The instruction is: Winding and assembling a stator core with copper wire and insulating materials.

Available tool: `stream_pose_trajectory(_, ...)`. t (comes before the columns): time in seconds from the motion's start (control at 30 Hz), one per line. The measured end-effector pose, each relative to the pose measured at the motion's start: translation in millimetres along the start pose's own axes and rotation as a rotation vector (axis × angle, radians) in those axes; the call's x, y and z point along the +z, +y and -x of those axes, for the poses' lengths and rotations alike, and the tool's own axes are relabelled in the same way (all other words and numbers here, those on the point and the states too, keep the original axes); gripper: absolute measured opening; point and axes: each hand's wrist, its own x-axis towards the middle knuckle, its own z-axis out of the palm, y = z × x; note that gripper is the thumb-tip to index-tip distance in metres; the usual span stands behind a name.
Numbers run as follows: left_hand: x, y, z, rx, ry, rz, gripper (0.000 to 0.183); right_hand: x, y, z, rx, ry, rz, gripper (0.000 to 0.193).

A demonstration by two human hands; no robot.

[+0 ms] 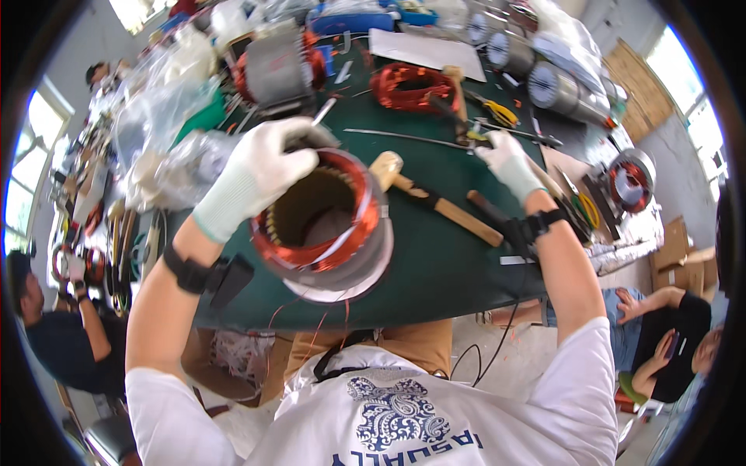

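Observation:
A motor stator [311, 225] with red-orange copper windings stands upright near the table's front edge, its bore facing up. Loose thin red wires hang from its lower front. My left hand [256, 171], in a white glove, curls over the stator's far left rim. A slim white strip [324, 111] shows just beyond those fingers; I cannot tell whether they hold it. My right hand [509, 161], also gloved, reaches to the right with its fingers pressed together, beside the end of a thin metal rod [404, 137]. What lies within its fingertips is hidden.
A wooden-handled mallet [447, 210] lies right of the stator. Farther back are another stator [280, 70], a copper coil bundle [408, 87], a hammer [457, 101] and yellow-handled pliers [497, 111]. Plastic bags [171, 116] crowd the left. People sit at both sides.

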Motion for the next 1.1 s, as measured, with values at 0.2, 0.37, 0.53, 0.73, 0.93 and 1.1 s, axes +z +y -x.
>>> stream_pose_trajectory(0.2, -4, -21, -5, 0.076, -0.093, 0.215, 0.040, -91, -140, 13, -0.244, 0.021, -1.261, 0.042)
stream_pose_trajectory(0.37, -3, -35, -20, 0.123, -0.270, 0.428, 0.048, -124, -223, 24, -0.494, -0.171, -1.087, 0.045)
stream_pose_trajectory(0.53, 0, -43, -21, 0.229, -0.281, 0.518, 0.048, -128, -243, 3, -0.606, -0.585, -1.193, 0.025)
stream_pose_trajectory(0.73, 2, -57, -24, 0.424, -0.177, 0.331, 0.042, -125, -251, -27, -0.913, -0.765, -0.978, 0.023)
stream_pose_trajectory(0.93, 4, -72, -33, 0.749, -0.087, 0.104, 0.033, -122, -268, -47, -0.914, -0.986, -0.870, 0.024)
stream_pose_trajectory(1.1, 8, -71, -22, 0.455, -0.207, 0.554, 0.025, -107, -283, -41, -0.705, -1.025, -1.013, 0.018)
